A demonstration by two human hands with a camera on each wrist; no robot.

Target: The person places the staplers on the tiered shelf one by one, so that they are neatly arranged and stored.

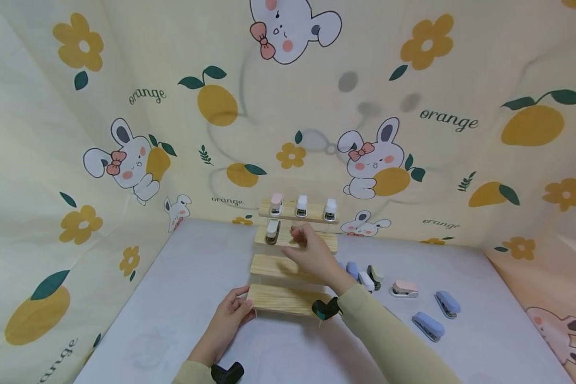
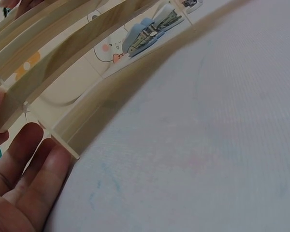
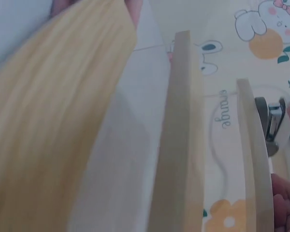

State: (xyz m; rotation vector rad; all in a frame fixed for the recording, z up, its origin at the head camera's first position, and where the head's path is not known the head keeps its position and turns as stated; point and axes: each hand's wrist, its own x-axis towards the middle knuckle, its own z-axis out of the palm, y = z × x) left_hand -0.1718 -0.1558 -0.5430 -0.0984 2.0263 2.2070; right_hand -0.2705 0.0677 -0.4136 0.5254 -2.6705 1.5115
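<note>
A tiered wooden rack (image 1: 288, 300) with clear supports stands on the table. My left hand (image 1: 228, 320) grips the left corner of its lowest board, with the thumb on the board and the fingers beside the clear support in the left wrist view. My right hand (image 1: 312, 256) is over the second board from the top, thumb and fingers apart, with nothing seen between them. Just left of its fingers a white mini stapler (image 1: 272, 231) with a dark base stands on that board. The top board carries a pink stapler (image 1: 276, 204) and two white staplers (image 1: 301, 206).
Right of the rack lie several staplers: a white one (image 1: 366, 281), an olive one (image 1: 375, 276), a pink one (image 1: 404, 289) and blue ones (image 1: 428, 326). A patterned cloth backdrop (image 1: 288, 106) rises behind and along both sides of the table (image 1: 163, 314).
</note>
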